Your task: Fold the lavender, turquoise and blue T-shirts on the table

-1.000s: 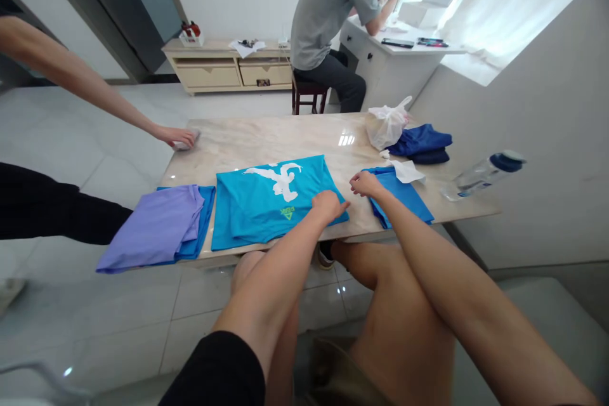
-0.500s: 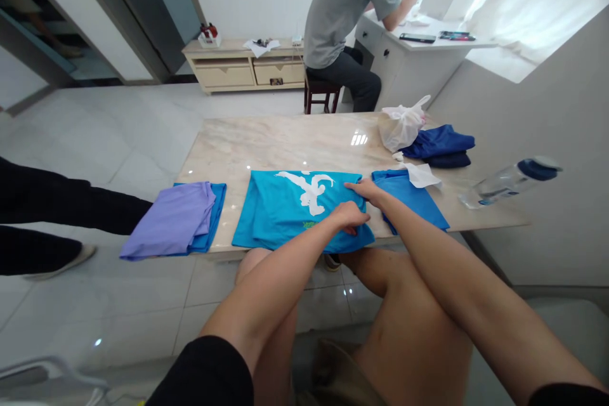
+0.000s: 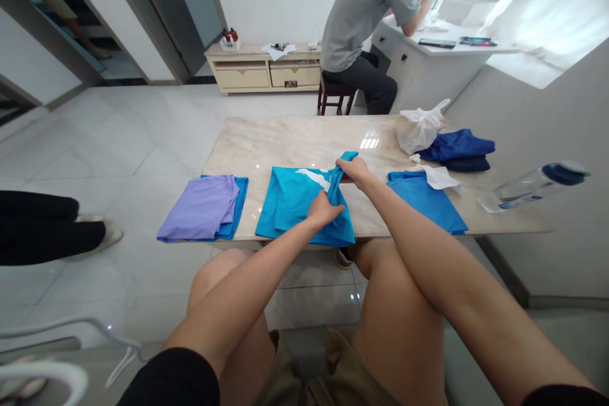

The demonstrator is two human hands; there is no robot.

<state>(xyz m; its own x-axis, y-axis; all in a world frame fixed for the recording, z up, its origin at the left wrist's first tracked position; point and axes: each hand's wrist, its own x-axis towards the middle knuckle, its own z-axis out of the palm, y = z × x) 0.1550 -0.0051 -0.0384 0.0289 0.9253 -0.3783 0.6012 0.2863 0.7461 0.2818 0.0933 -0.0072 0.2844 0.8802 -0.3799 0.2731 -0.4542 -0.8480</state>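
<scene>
In front of me on the marble-look table lies a turquoise T-shirt (image 3: 295,203) with a white print, partly folded. My right hand (image 3: 353,169) grips its far right corner and lifts that edge off the table. My left hand (image 3: 325,209) pinches the fabric nearer to me, below the right hand. Between the two hands the right side of the shirt bunches up and covers part of the print. A folded lilac garment (image 3: 200,206) rests on a blue one (image 3: 242,193) to the left. Another folded blue garment (image 3: 421,200) lies to the right.
The table (image 3: 266,136) also bears a white plastic bag (image 3: 419,130), dark blue cloth (image 3: 459,146), a white paper (image 3: 440,177) and a clear bottle (image 3: 528,187). Beyond it a person (image 3: 361,19) sits at a desk. Someone's dark-trousered legs (image 3: 42,228) show at left.
The shirt's right edge, flat before, is now raised and gathered leftward, hiding part of the print. Both hands have moved left over the shirt. The view has shifted slightly.
</scene>
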